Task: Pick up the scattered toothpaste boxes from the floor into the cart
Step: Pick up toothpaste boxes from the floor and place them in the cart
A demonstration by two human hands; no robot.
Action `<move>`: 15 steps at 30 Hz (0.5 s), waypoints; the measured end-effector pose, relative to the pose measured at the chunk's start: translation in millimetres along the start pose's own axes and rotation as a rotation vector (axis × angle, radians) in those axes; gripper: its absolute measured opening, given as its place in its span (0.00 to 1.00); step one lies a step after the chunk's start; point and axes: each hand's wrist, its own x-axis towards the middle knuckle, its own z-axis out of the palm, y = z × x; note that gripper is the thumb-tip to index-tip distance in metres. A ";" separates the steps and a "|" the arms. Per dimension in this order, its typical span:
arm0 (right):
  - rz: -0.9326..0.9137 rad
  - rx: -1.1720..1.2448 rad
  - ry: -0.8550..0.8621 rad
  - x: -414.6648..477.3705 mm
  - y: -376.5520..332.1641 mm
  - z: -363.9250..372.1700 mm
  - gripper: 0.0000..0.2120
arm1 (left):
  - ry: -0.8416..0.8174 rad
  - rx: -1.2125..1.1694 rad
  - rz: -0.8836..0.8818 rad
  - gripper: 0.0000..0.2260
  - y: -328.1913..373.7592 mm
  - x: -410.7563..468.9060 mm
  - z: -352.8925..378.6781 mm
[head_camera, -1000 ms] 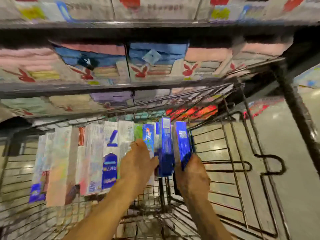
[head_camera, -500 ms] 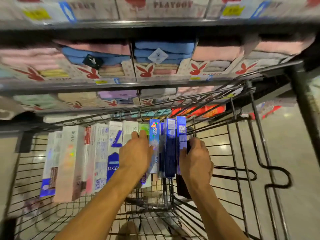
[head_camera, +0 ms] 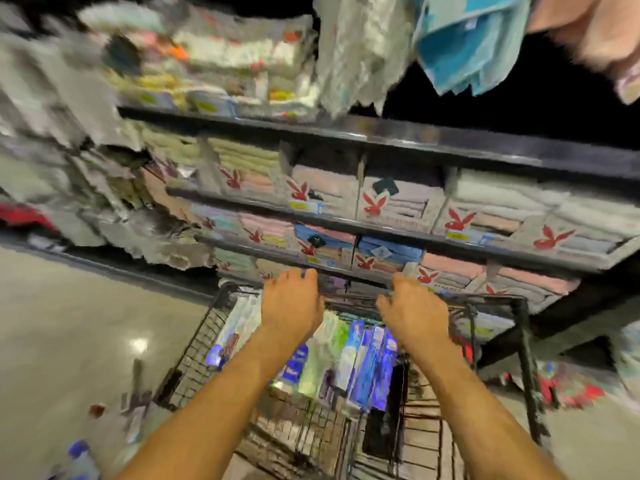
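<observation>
- Toothpaste boxes (head_camera: 349, 358) stand packed upright in the cart (head_camera: 194, 344), below your hands.
- Your left hand (head_camera: 292, 303) and right hand (head_camera: 412, 311) hover empty above them, fingers loosely curled and slightly apart.
- Shelves (head_camera: 381, 233) of folded towels stand just beyond.

Shop aisle, stocked shelves (head_camera: 398, 133) of boxed towels (head_camera: 398, 202), wire cart (head_camera: 194, 348)

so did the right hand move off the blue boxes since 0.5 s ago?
Yes. The right hand has lifted off the blue boxes and up toward the cart far rim, empty and open.
</observation>
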 end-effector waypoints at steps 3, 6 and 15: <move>-0.167 -0.022 0.014 -8.0 -51.0 -36.1 0.20 | 0.053 0.013 -0.108 0.16 -39.3 -38.5 -33.0; -0.390 -0.068 0.036 -28.8 -119.1 -57.1 0.18 | 0.078 0.034 -0.271 0.19 -93.9 -88.3 -58.3; -1.000 -0.097 0.060 -171.2 -354.9 -63.3 0.20 | 0.131 0.090 -0.802 0.20 -271.0 -316.0 -103.4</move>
